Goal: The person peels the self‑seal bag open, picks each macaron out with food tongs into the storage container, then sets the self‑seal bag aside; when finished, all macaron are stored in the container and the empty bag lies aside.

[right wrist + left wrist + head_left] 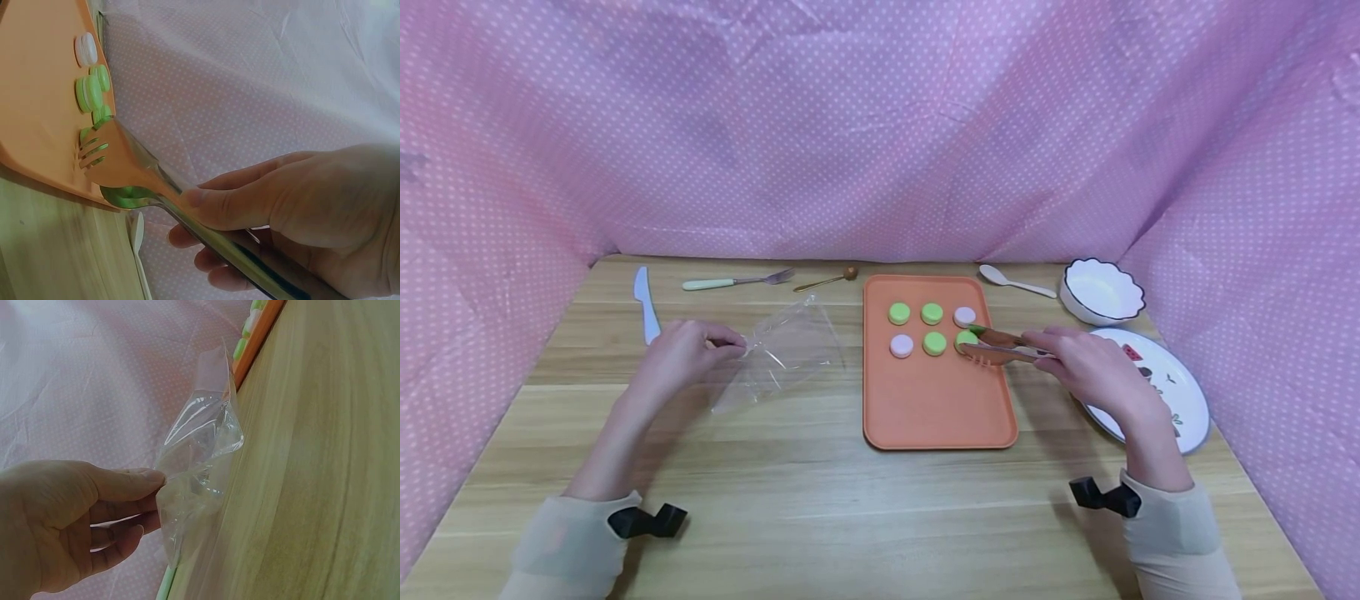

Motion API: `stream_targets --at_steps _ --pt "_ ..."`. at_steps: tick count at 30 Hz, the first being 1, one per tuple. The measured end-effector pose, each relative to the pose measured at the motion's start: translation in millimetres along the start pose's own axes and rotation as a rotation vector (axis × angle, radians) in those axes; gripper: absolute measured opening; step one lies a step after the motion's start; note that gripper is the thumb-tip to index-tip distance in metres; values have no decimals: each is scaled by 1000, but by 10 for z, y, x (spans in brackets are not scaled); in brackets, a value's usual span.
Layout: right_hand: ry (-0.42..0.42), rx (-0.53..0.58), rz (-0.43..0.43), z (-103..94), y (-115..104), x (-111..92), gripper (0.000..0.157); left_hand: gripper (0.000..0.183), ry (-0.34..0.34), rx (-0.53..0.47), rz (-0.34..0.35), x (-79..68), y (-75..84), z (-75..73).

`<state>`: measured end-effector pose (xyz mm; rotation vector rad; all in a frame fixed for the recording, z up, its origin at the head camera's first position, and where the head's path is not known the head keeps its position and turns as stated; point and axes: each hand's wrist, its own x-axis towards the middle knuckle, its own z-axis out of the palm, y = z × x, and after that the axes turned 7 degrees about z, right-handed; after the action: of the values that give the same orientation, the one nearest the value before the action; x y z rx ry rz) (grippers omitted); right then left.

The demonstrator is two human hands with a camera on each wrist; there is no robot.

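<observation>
My left hand (681,357) pinches the edge of a clear plastic bag (203,434) between thumb and fingers, just left of the tray. In the right wrist view, my right hand (300,219) grips metal serving tongs (181,215), one tip slotted like a fork, the other spoon-like. The tong tips reach over the right side of an orange tray (936,408), spread about a green macaron (966,340) that they partly hide. Other macarons stand in two rows: a green one (898,313), a pale lilac one (901,346) and several more.
Along the back lie a white knife (646,304), a green-handled fork (715,284), a small gold spoon (823,283) and a cream spoon (1015,283). A scalloped white bowl (1101,292) and a patterned plate (1183,392) sit at right. Polka-dot cloth (880,142) surrounds the table.
</observation>
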<state>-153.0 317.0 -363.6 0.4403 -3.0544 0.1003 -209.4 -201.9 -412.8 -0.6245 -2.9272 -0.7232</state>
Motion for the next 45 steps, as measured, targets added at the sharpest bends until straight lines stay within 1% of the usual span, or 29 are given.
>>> stream_targets --at_steps 5,13,21,27,30,34,35,36,38,42,43,45 --pt "6 -5 0 -8 -10 6 26 9 9 2 6 -14 -2 -7" --pt "13 -7 -6 -38 -35 4 22 9 25 4 23 -34 -11 -17" --pt "-10 -4 2 -62 -40 2 27 8 22 3 24 -48 -11 -33" --pt "-2 45 -3 -92 -13 -22 28 8 16 17 18 -40 -4 -29" --pt "10 81 19 -105 11 -24 29 8 18 15 20 -32 -3 -26" --pt "47 132 48 -94 40 0 32 8 23 11 31 -31 -16 -22" --pt "56 139 55 -84 49 8 29 9 22 10 32 -33 -17 -22" --pt "62 152 63 -73 59 18 32 9 20 8 30 -35 -20 -20" --pt "84 168 101 -47 80 31 26 9 12 3 23 -40 -20 -19" --pt "112 217 202 40 140 42 47 10 12 0 15 -40 -6 -24" --pt "118 222 226 74 153 47 45 10 14 0 16 -39 -4 -28" --pt "114 222 254 156 176 63 49 9 20 1 21 -34 3 -37"
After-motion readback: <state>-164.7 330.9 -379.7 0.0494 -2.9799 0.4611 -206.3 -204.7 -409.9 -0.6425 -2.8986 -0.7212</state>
